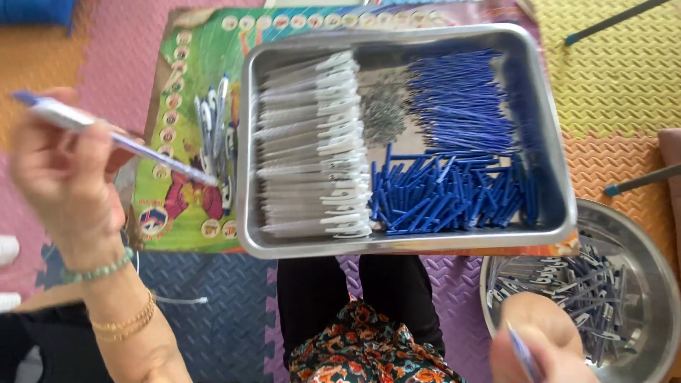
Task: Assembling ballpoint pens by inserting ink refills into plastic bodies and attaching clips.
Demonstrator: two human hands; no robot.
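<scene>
My left hand (64, 177) is raised at the left and grips an assembled white and blue pen (128, 142), whose tip points toward a small pile of finished pens (216, 135) on a colourful printed board (177, 85). My right hand (535, 333) is at the bottom right, closed on a thin blue pen part (523, 354), at the near edge of a round metal bowl (652, 284) with several pens (589, 284) in it. Both hands are blurred.
A rectangular metal tray (397, 245) lies on the board, with rows of white pen barrels (312, 142), a heap of small springs (383, 110), thin blue refills (461, 99) and short blue pieces (447, 195). Foam floor mats surround it. My knees (355, 291) are below the tray.
</scene>
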